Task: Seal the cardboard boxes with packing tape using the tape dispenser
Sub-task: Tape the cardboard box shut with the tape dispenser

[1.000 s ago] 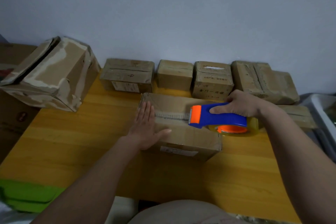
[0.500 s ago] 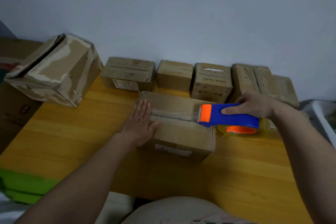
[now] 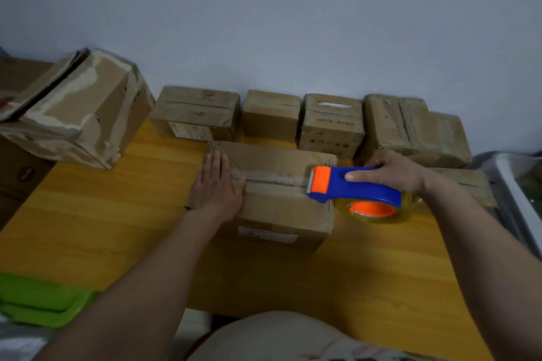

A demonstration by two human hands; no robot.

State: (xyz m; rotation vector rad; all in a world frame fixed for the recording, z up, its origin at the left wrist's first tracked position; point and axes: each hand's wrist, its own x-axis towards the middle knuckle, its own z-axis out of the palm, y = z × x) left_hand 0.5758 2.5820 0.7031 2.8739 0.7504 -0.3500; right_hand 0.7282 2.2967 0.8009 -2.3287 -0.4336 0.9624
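Cardboard box [image 3: 281,202] is sitting on the yellow table [image 3: 88,228]. I am pressing my flat left hand [image 3: 215,187] on it and gripping the blue tape dispenser [image 3: 356,187] with my right hand [image 3: 390,171] at the box's right edge. If I am tilting it, the tape [image 3: 272,179] may wrinkle or tear crooked.

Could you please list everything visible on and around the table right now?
Box being taped: 1, brown, table centre.
Tape strip: 1, clear, along that box's top seam.
Tape dispenser: 1, blue and orange, at the box's right edge.
Small boxes: 4 or more, brown, along the wall.
Torn box: 1, brown, far left.
Table: 1, yellow wood.
Green lids: stacked, near left.
Left hand: flat on the box.
Right hand: grips the dispenser.
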